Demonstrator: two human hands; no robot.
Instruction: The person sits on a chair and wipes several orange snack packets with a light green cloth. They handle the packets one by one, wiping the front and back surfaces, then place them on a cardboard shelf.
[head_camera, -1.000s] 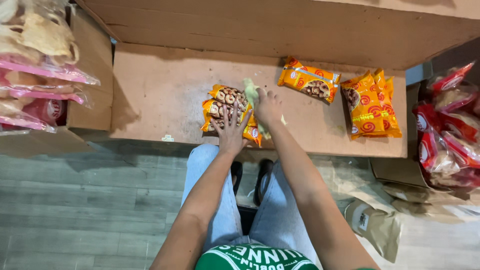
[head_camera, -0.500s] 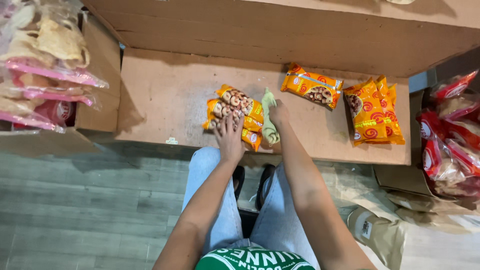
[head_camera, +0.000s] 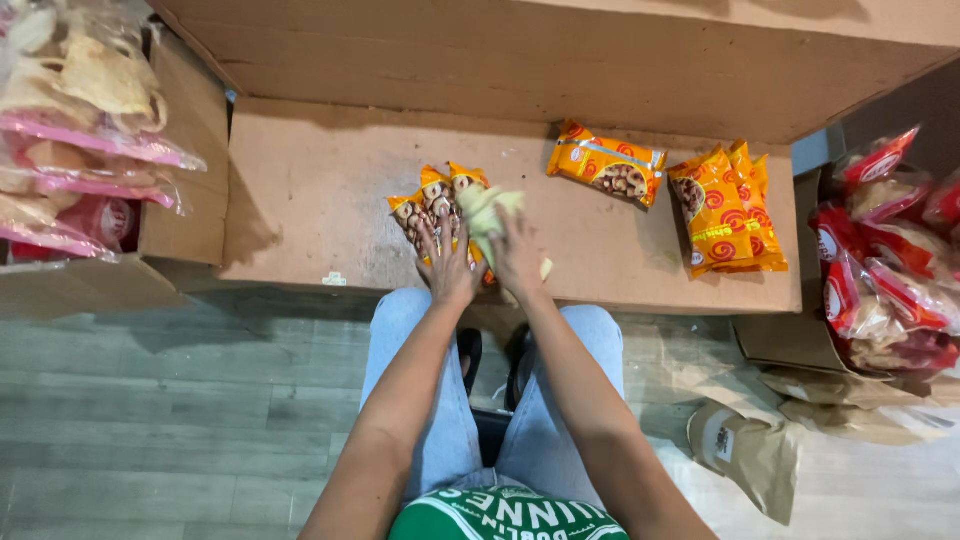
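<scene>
Both hands have drawn closer together over the small stack of orange snack packets (head_camera: 432, 205), which now sits more upright and squared than half a second ago. Left hand (head_camera: 447, 262) lies flat with fingers spread, pressing on the stack; right hand (head_camera: 517, 250) pinches a pale yellow cloth (head_camera: 487, 212) against the packets' right edge. Beyond and right of the hands lie a single packet (head_camera: 606, 164) and another pile (head_camera: 728, 210) on the flattened cardboard (head_camera: 310, 200). Grey plank floor (head_camera: 170, 400) lies below.

Three orange snack packets (head_camera: 432, 205) under two hands (head_camera: 450, 262); one packet (head_camera: 605, 165) alone; one stack (head_camera: 725, 210) apart.
</scene>
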